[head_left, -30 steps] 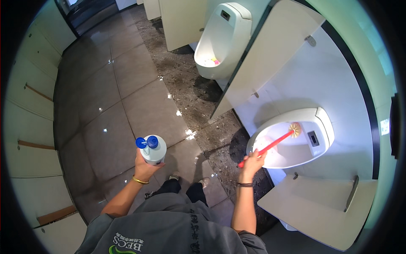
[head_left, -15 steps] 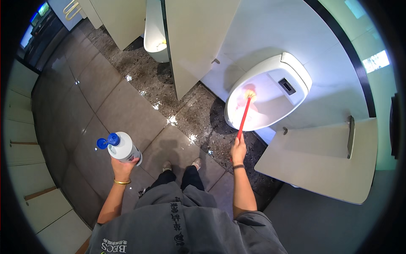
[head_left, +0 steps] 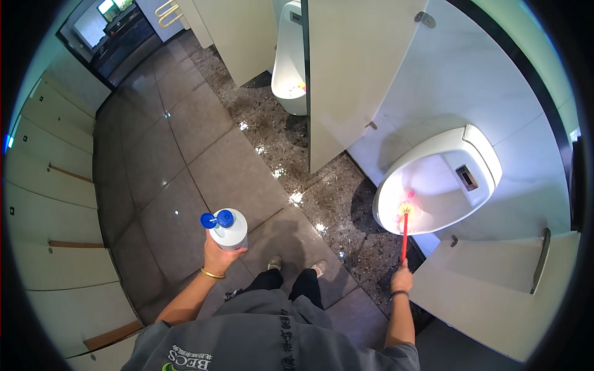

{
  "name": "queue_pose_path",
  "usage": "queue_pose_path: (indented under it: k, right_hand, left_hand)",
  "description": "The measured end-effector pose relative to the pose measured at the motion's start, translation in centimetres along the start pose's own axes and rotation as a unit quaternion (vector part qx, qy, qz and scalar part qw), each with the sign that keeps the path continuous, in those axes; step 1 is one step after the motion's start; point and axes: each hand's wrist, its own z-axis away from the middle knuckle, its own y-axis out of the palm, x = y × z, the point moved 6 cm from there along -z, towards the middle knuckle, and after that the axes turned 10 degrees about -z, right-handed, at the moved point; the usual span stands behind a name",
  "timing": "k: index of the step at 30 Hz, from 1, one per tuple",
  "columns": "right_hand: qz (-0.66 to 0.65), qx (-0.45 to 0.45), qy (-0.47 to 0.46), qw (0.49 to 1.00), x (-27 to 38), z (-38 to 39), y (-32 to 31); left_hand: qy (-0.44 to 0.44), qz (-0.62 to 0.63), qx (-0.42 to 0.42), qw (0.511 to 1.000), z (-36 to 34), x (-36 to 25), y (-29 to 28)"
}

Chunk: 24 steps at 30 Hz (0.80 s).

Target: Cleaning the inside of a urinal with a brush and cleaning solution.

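My left hand (head_left: 219, 255) is wrapped round a white bottle (head_left: 231, 235), whose blue flip cap (head_left: 224, 218) is open. It is held upright above the floor. My right hand (head_left: 401, 279) grips the red handle of a toilet brush (head_left: 404, 240). The brush's yellowish head rests low inside a white urinal (head_left: 437, 171), close to its front lip. Beside the head lies a small pink piece (head_left: 410, 194), and pinkish tint shows on the bowl around it.
A pale partition (head_left: 346, 80) stands left of this urinal, with a second urinal (head_left: 289, 68) beyond it. Another partition (head_left: 489, 290) juts out at the right, near my right arm. Pale cabinet-like panels (head_left: 62, 235) line the left. Wet-looking speckled tiles (head_left: 328, 198) run below the urinals.
The brush head has come from the middle of the bowl toward the front lip. The pink piece now shows apart from it. The whole view has shifted; the bottle stays in my left hand.
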Motion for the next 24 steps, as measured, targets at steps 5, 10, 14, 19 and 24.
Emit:
queue_pose_path:
  k: [5, 10, 14, 19, 24]
  right_hand:
    - [-0.068, 0.004, 0.0, 0.998, 2.3, 3.9, 0.8]
    - [0.021, -0.024, 0.015, 0.999, 1.2, -1.1, -3.4]
    - [0.034, -0.011, 0.026, 0.999, -1.6, 2.4, -6.5]
    - [-0.039, 0.064, -0.029, 0.997, -1.3, 7.5, -2.8]
    - [-0.216, -0.024, -0.063, 0.974, 3.1, 7.1, 1.1]
  left_hand:
    - [-0.009, -0.019, -0.012, 1.0, 0.0, 0.4, 0.3]
    - [-0.066, 0.113, 0.002, 0.991, -0.2, 1.4, -0.7]
    - [-0.065, 0.125, -0.041, 0.989, 0.4, 3.6, -1.4]
    - [-0.056, 0.091, -0.063, 0.992, 1.0, 3.2, -1.4]
    - [-0.049, 0.095, -0.055, 0.993, 1.4, 1.8, -0.9]
